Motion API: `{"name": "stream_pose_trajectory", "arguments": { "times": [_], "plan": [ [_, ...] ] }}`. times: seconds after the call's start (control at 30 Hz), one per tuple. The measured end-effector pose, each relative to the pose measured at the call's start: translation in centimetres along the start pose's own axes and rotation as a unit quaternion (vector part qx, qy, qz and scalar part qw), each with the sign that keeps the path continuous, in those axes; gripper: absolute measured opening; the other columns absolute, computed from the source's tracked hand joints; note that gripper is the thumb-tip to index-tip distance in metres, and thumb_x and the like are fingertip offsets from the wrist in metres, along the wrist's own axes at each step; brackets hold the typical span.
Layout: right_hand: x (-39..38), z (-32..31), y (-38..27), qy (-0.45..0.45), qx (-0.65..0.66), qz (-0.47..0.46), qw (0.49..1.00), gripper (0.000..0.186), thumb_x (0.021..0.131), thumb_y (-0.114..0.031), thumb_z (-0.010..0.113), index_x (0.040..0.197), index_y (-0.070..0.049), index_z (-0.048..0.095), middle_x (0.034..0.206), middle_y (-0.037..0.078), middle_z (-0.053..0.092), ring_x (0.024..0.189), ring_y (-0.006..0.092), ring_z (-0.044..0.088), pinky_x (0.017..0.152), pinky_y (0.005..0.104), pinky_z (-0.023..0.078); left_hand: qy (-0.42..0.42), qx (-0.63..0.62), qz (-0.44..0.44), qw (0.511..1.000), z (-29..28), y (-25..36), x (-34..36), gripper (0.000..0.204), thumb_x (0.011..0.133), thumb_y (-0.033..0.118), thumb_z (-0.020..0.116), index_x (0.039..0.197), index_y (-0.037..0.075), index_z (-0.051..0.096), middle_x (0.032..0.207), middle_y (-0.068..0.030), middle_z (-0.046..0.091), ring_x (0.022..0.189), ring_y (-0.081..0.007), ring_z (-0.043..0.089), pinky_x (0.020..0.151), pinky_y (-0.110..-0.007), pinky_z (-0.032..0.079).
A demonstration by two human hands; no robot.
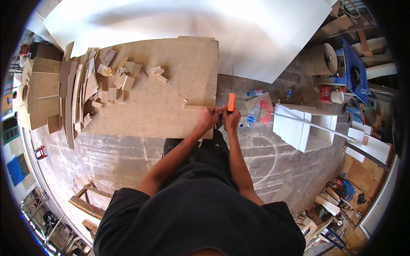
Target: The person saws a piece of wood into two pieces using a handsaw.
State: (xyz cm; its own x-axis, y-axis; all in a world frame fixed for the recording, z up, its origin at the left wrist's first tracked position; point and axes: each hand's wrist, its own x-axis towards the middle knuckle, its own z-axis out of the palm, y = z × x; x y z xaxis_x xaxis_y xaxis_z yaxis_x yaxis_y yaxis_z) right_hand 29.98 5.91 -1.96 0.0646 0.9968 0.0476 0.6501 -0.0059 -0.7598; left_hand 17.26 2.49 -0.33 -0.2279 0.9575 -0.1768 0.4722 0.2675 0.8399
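Near the right edge of a large brown board (171, 89), my left hand (208, 119) is closed on the end of a narrow wooden strip (194, 107) lying on the board. My right hand (231, 120) is just beyond that edge, close beside the left one. It is closed at the black end of what looks like a handsaw with an orange handle (231, 102). The thin dark blade points away from me, seen nearly edge-on. My fingers hide the strip's near end, and I cannot tell whether the blade touches wood. A small wood chip (183, 98) lies by the strip.
Several small wood blocks (127, 82) lie scattered on the board, with stacked planks (70, 94) along its left. A large white panel (256, 38) stands beyond. On the floor to the right are plastic bottles (253, 112), a red bag (265, 112) and a white cabinet (291, 123).
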Motion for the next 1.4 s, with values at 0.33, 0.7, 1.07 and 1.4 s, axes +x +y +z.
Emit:
{"name": "stream_pose_trajectory", "arguments": {
  "times": [0.33, 0.7, 1.07, 1.4],
  "plan": [
    [-0.7, -2.7, 6.2, -0.057, 0.123, 0.292, 0.947, 0.05, 0.089, -0.045, 0.072, 0.074, 0.002, 0.066, 0.061, 0.012, 0.064, 0.057, 0.0233, 0.064, 0.057, 0.0421, 0.048, -0.119, -0.234, -0.184, 0.947, -9.7, -5.3, 2.0, 0.034, 0.097, 0.026, 0.062, 0.088, -0.003, 0.077, 0.07, -0.0083, 0.07, 0.059, -0.0108, 0.06, 0.055, -0.029, 0.049],
    [-1.8, -4.8, 5.1, 0.001, 0.286, 0.346, 0.894, 0.025, 0.095, -0.024, 0.069, 0.099, 0.0, 0.067, 0.077, 0.014, 0.072, 0.038, 0.0106, 0.047, 0.035, 0.026, 0.035, 0.041, -0.145, -0.105, 0.983, -17.7, -10.6, 2.8, 0.033, 0.09, 0.023, 0.073, 0.115, 0.001, 0.071, 0.095, -0.0082, 0.075, 0.079, -0.0134, 0.066, 0.07, -0.028, 0.054],
    [-7.0, -2.2, 2.9, 0.07, 0.32, 0.434, 0.839, 0.028, 0.091, -0.023, 0.073, 0.075, -0.005, 0.058, 0.06, 0.006, 0.057, 0.04, 0.0143, 0.048, 0.036, 0.0313, 0.037, 0.225, 0.148, 0.012, 0.963, -25.7, -15.7, 8.5, 0.055, 0.08, 0.006, 0.075, 0.13, 0.008, 0.051, 0.121, -0.0195, 0.057, 0.111, -0.0426, 0.058, 0.091, -0.049, 0.051],
    [-10.0, -0.8, 2.6, 0.087, 0.317, 0.47, 0.819, 0.032, 0.091, -0.023, 0.07, 0.067, -0.009, 0.055, 0.055, 0.003, 0.051, 0.041, 0.015, 0.046, 0.037, 0.0321, 0.036, 0.031, 0.105, 0.149, 0.983, -21.0, -14.5, 6.1, 0.031, 0.085, 0.013, 0.071, 0.115, 0.006, 0.066, 0.123, -0.0117, 0.058, 0.113, -0.0301, 0.056, 0.095, -0.044, 0.047]
  ]
}}
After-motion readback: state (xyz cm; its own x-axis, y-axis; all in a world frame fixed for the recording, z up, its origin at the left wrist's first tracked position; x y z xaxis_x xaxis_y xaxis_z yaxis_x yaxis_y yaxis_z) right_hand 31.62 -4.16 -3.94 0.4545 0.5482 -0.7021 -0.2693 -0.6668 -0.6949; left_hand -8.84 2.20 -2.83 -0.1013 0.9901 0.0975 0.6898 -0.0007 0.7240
